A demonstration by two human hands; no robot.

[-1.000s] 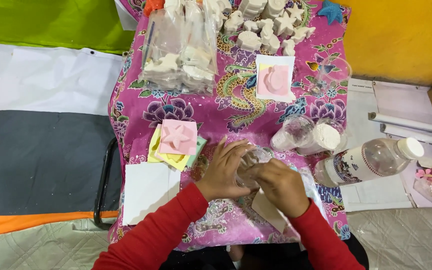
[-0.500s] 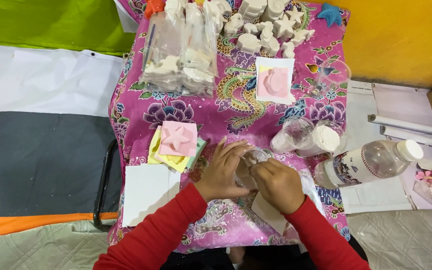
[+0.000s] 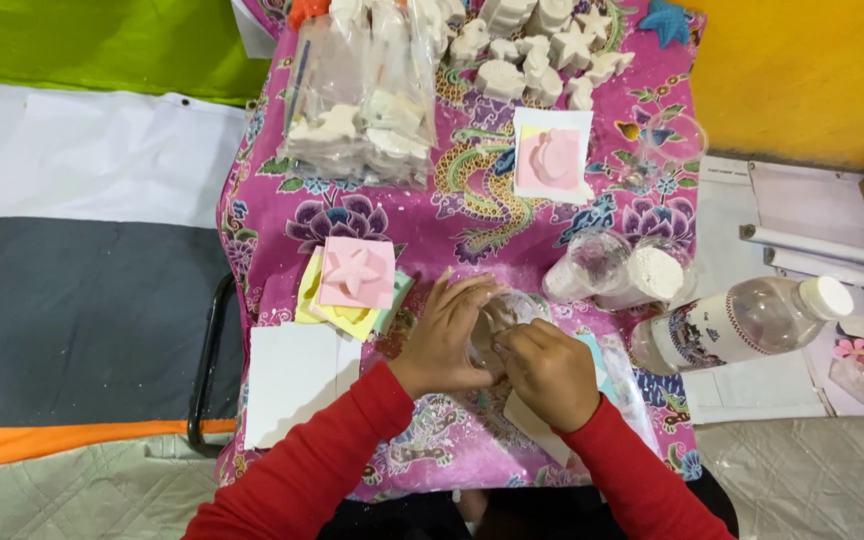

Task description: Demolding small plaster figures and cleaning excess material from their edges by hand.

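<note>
A small clear plastic cup (image 3: pixel 500 322) is gripped between both hands over the near middle of the table, which is covered by a pink flowered cloth (image 3: pixel 472 215). The left hand (image 3: pixel 449 337) is wrapped around the cup's left side with the fingers curled over its rim, while the right hand (image 3: pixel 550 372) is clenched against its right side; what the cup holds cannot be told. Just left of the hands a pink star mould (image 3: pixel 356 272) is stacked on yellow and green sheets, and a white card (image 3: pixel 290 383) is laid below it. To the right, two clear cups (one filled with white powder (image 3: pixel 655 274)) are set beside a clear plastic bottle (image 3: pixel 742 323) lying on its side. Further back, a pink mould on a white card (image 3: pixel 550 158), bagged white plaster figures (image 3: pixel 362 110) and loose white plaster figures (image 3: pixel 542 50) are seen
</note>
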